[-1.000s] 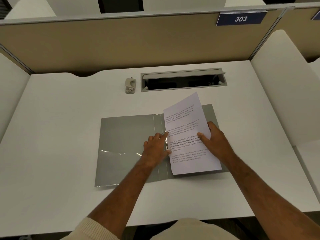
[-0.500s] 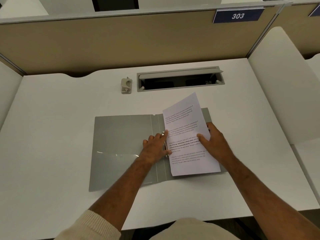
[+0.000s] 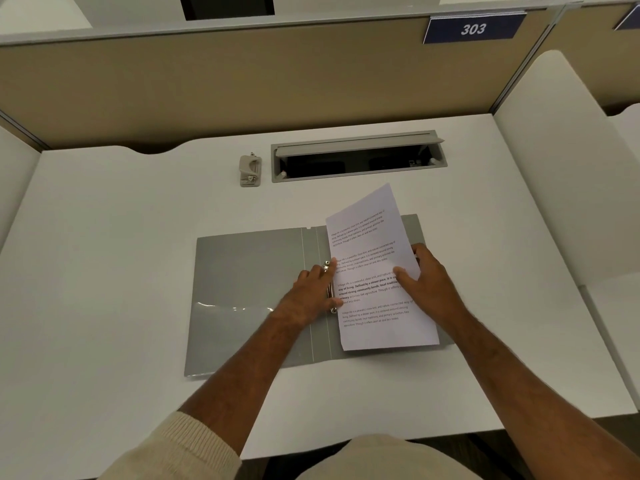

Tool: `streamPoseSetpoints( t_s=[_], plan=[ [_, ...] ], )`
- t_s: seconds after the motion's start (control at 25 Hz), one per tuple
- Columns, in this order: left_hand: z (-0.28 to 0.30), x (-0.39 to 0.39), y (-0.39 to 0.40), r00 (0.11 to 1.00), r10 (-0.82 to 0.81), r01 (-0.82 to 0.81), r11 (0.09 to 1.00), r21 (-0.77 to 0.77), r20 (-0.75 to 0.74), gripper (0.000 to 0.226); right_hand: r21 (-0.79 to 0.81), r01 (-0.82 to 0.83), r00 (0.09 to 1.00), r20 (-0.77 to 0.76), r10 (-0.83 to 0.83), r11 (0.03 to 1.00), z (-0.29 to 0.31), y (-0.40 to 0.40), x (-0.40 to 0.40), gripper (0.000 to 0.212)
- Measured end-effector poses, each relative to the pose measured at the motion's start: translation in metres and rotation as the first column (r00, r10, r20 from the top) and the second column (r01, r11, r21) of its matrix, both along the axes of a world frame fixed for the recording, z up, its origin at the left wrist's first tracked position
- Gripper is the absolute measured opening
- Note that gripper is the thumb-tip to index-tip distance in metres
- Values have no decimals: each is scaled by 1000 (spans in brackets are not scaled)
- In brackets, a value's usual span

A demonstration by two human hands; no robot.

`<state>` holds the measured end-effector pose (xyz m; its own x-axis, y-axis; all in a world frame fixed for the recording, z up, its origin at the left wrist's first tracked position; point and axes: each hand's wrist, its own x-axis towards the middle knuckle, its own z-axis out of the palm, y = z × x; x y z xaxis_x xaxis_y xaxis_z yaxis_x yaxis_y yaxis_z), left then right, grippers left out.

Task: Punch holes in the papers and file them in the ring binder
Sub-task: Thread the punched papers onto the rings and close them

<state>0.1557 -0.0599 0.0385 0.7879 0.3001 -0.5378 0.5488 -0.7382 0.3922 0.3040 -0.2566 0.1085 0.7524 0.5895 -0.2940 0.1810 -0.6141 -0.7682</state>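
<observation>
A grey ring binder (image 3: 249, 292) lies open on the white desk, with its metal rings (image 3: 329, 289) at the spine. A printed paper (image 3: 374, 317) lies tilted over the binder's right half, and its left edge meets the rings. My left hand (image 3: 308, 296) rests on the rings, with the index finger and thumb touching the paper's left edge. My right hand (image 3: 429, 282) holds the paper's right edge, with the thumb on top and the fingers round the edge. A small beige hole punch (image 3: 250, 169) stands at the back of the desk, away from both hands.
An open grey cable hatch (image 3: 358, 157) is set into the desk (image 3: 104, 271) right of the punch. Beige partition walls close the back, and white side panels (image 3: 554, 168) flank the desk. A blue sign reads 303 (image 3: 472, 28).
Both hands and the paper keep almost the same pose at the rings. Only the camera view shifts slightly.
</observation>
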Motion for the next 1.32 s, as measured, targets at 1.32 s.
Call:
streamPoseSetpoints(
  t_s=[1.32],
  plan=[
    [-3,-28,35,984,56,-50,998,-38,166,100,-140,-313,950,-47,309,939,-62,8,-6,63]
  ],
)
